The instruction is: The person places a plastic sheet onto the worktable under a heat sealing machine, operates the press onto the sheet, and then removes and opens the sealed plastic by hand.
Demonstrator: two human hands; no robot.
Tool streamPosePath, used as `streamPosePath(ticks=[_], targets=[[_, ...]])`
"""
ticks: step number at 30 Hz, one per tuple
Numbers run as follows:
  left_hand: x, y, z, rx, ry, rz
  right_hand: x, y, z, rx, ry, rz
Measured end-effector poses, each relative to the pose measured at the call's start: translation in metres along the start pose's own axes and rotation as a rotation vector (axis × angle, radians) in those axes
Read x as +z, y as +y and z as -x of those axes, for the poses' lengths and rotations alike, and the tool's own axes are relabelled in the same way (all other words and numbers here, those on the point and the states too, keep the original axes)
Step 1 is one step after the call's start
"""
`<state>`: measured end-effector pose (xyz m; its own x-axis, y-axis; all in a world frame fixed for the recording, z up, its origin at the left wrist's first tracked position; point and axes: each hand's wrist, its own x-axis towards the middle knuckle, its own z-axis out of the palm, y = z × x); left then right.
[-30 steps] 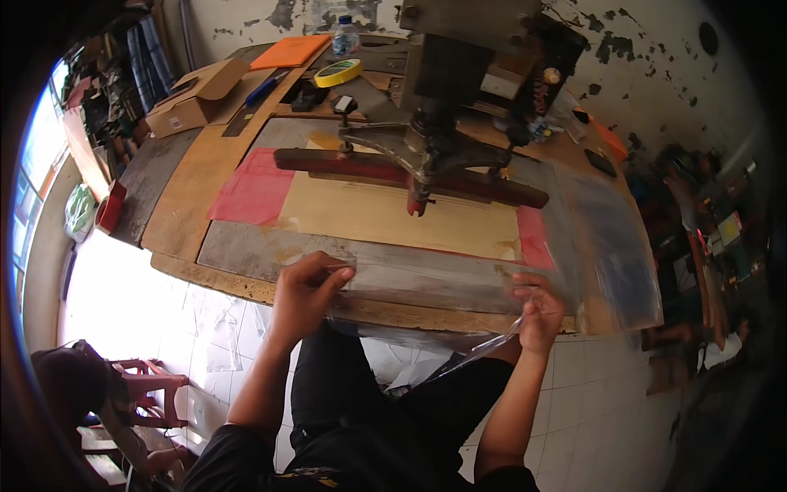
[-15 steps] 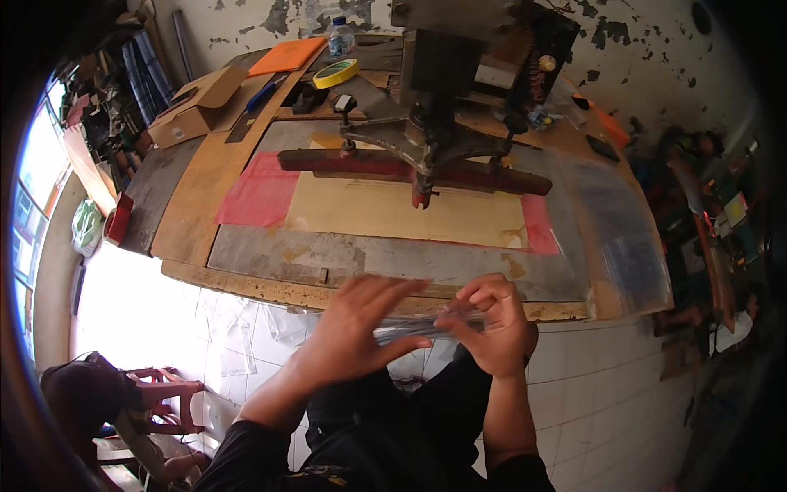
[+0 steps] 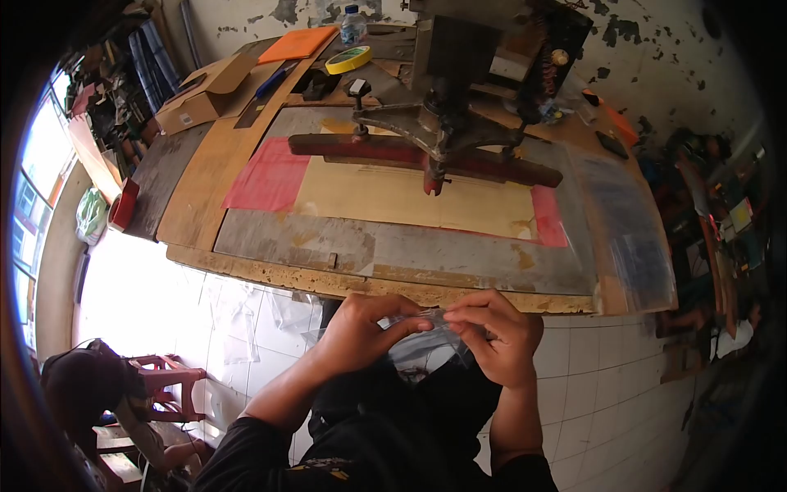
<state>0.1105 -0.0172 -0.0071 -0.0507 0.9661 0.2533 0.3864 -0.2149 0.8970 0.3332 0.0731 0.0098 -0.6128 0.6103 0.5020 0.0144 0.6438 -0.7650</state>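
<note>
Between my hands, just in front of the table's near edge, is a clear plastic sheet (image 3: pixel 422 351), thin and crumpled; whether it is a bag I cannot tell. My left hand (image 3: pixel 361 328) pinches its left part between thumb and fingers. With fingers bent, my right hand (image 3: pixel 496 334) grips it at the upper right, close to the left fingertips. Beyond my hands stands a press with a dark red bar (image 3: pixel 369 149), raised over a cream sheet (image 3: pixel 385 197) with pink material (image 3: pixel 262 176) at its ends.
On the worktable (image 3: pixel 311 246) lie a cardboard box (image 3: pixel 197 98), yellow tape (image 3: pixel 348 60), a water bottle (image 3: pixel 352 26) and an orange sheet (image 3: pixel 297 43). Clear plastic sheets (image 3: pixel 627 246) cover the right side. A person (image 3: pixel 90 394) sits low at left beside a red stool (image 3: pixel 168 385).
My left hand, spread and blurred before, has closed on the plastic sheet. My right hand still holds it, and the two hands' fingertips have come together. The view has shifted slightly.
</note>
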Motion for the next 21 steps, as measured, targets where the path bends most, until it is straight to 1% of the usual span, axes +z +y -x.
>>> streamPosePath(ticks=[4,6,7,9,11,13,15,16,18,20,21], targets=[[0.002,0.002,0.001,-0.010,-0.048,-0.010,-0.001,-0.003,0.001,0.023,-0.036,0.027],[0.007,0.002,0.002,0.003,-0.041,0.160,-0.001,-0.001,0.001,0.016,-0.035,-0.009],[0.006,0.005,0.002,0.001,-0.039,0.162,-0.001,0.000,0.001,0.007,-0.031,-0.044],[0.003,0.013,0.001,-0.043,-0.140,0.169,-0.002,0.000,0.005,0.035,-0.044,-0.073],[0.006,0.008,0.002,-0.011,-0.142,0.165,-0.001,0.003,0.007,0.064,-0.054,-0.102],[0.009,0.006,0.003,0.020,-0.146,0.160,0.002,0.007,0.009,0.031,-0.006,-0.157],[0.011,0.008,0.004,0.040,-0.086,0.160,0.002,0.007,0.010,0.044,-0.005,-0.167],[0.011,0.008,0.004,0.039,-0.085,0.160,0.002,0.007,0.010,0.054,-0.003,-0.175],[0.010,0.009,0.003,0.032,-0.075,0.056,0.000,0.005,0.009,0.054,-0.013,-0.162],[0.010,0.011,0.003,0.004,-0.061,0.051,0.001,0.005,0.007,0.054,-0.022,-0.149],[0.010,0.012,0.003,-0.022,-0.048,0.046,0.002,0.006,0.004,0.010,-0.008,-0.132]])
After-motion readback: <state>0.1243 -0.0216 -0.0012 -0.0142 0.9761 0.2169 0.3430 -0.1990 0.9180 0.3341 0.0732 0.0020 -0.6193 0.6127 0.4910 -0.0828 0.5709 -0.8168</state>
